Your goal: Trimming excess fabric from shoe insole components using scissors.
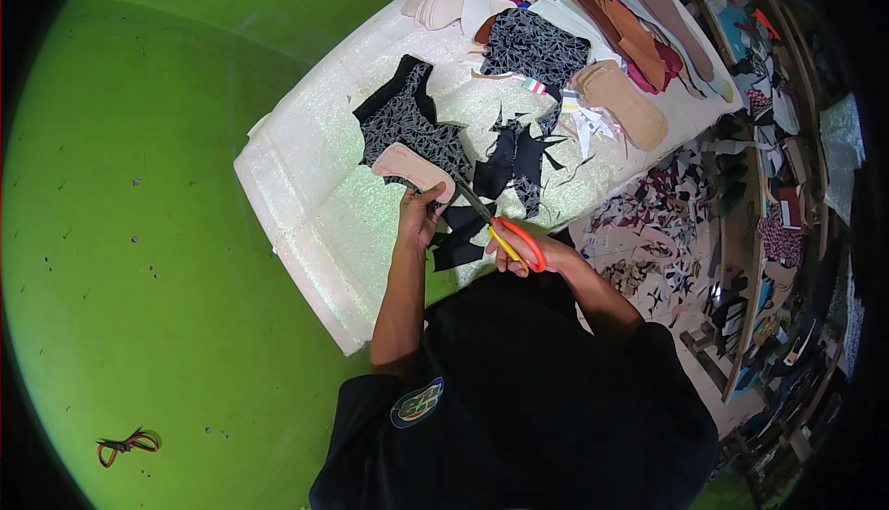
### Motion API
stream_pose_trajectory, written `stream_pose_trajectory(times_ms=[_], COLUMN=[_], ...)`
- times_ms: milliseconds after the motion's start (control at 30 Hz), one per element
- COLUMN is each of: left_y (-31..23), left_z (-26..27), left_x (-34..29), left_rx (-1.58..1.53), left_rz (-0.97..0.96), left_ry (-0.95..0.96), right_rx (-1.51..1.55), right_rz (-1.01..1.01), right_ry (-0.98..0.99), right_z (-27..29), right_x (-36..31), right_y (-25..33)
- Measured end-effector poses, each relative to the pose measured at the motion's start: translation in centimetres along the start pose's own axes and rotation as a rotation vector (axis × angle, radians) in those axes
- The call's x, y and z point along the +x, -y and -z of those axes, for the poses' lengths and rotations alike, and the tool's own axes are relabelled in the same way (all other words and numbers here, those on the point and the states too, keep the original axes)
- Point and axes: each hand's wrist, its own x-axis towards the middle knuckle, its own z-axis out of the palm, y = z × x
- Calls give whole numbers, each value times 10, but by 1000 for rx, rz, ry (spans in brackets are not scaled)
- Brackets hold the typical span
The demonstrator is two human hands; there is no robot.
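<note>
My left hand (419,223) pinches a pale pink, sole-shaped pattern piece (407,166) together with black-and-grey patterned fabric (412,126) beneath it. That fabric has a plain black border along its far edge. In my right hand (520,253) is a pair of scissors (532,247) with orange and yellow handles. Their dark blades point up and left, close to the right end of the pattern piece; whether they are cutting into the cloth is too small to tell. Black fabric offcuts (461,249) lie just under and beside both hands.
Across the pale glittery table (315,205) are more patterned fabric (535,47), tan sole shapes (622,103) and black scraps (514,154). Offcuts (648,223) litter the floor at right, beside cluttered shelves (787,232). Another pair of scissors (128,446) hangs on the green wall.
</note>
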Motion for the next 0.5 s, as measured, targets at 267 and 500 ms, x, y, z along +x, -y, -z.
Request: stream_pose_trajectory(times_ms=[267,500], left_y=[9,17], left_z=[-1,-3], left_x=[0,4], left_rx=[-76,-131], left_rz=[-21,-4], left_ry=[9,-10], right_rx=[-19,6], right_rz=[8,-1], right_ry=[-34,-49], right_z=[-3,-3], right_x=[4,-2], right_y=[-5,-9])
